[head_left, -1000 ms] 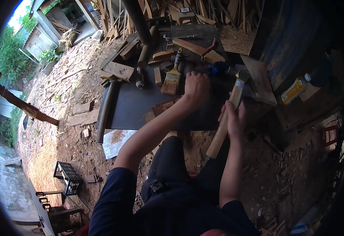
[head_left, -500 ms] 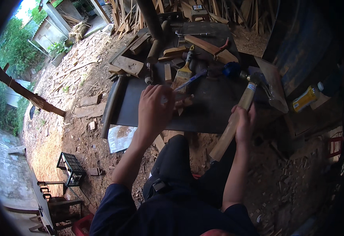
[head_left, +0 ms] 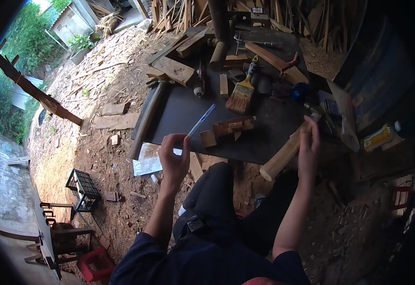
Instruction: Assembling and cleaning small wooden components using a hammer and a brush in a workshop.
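My left hand (head_left: 173,159), at the near edge of the dark table (head_left: 169,114), pinches a clear pen with blue (head_left: 202,119) between thumb and fingers. The pen points up and away to the right. My right hand (head_left: 308,151) is on the wooden handle of a hammer (head_left: 283,156); its fingers lie along the upper handle, and the head end is shadowed and hard to make out. The handle's butt juts past the table's near edge. Between my hands lies a small reddish wooden piece with blocks (head_left: 233,127). Beyond it rests a wide paintbrush (head_left: 242,95) with a yellow ferrule.
Another long-handled tool (head_left: 148,118) lies along the table's left edge. Wood offcuts (head_left: 174,70), a screwdriver-like tool (head_left: 199,88) and a blue round object (head_left: 300,91) are farther back. A yellow bottle (head_left: 378,137) stands right. A black crate (head_left: 83,190) sits on the littered ground.
My left hand has drawn back toward me with the pen, uncovering the wooden piece. My right hand and the hammer have shifted slightly right, and its fingers have straightened. The view has shifted too.
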`<state>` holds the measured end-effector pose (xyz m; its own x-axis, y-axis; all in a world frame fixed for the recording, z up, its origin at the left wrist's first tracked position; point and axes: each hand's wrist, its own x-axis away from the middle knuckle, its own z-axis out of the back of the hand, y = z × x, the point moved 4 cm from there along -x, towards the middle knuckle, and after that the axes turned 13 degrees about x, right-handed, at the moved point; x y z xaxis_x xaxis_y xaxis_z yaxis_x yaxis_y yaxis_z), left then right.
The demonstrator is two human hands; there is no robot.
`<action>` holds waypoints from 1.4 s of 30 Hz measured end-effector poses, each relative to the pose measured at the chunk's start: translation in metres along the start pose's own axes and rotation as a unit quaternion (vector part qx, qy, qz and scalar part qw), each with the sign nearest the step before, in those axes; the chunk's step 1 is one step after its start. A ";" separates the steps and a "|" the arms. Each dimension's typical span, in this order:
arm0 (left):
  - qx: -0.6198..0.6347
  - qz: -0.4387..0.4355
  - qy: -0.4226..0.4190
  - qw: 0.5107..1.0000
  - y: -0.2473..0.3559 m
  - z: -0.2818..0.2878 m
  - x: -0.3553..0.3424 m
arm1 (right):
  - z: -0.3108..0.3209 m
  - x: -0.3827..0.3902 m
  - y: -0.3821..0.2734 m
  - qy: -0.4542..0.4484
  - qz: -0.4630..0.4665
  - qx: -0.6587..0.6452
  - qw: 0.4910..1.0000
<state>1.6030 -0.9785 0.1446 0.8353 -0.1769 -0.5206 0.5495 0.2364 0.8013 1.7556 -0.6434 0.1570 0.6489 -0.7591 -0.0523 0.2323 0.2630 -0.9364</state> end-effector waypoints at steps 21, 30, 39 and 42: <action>-0.115 -0.128 -0.020 0.985 0.017 -0.016 -0.040 | -0.012 -0.009 -0.011 -0.043 0.041 0.176 0.983; -0.031 -0.143 -0.230 0.962 0.042 -0.061 -0.052 | -0.006 -0.001 -0.011 -0.029 0.060 0.134 0.989; -0.126 -0.054 -0.022 0.990 0.007 -0.001 -0.095 | -0.004 0.000 -0.004 -0.018 0.087 0.092 0.992; -0.193 -0.080 -0.034 0.977 0.009 -0.005 -0.097 | -0.003 0.001 -0.003 -0.016 0.091 0.092 0.991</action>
<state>1.5264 -0.9543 0.2006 0.7425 -0.3007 -0.5985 0.6495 0.5416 0.5336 1.7530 -0.6464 0.1582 0.7146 -0.6702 -0.2002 0.2362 0.5007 -0.8328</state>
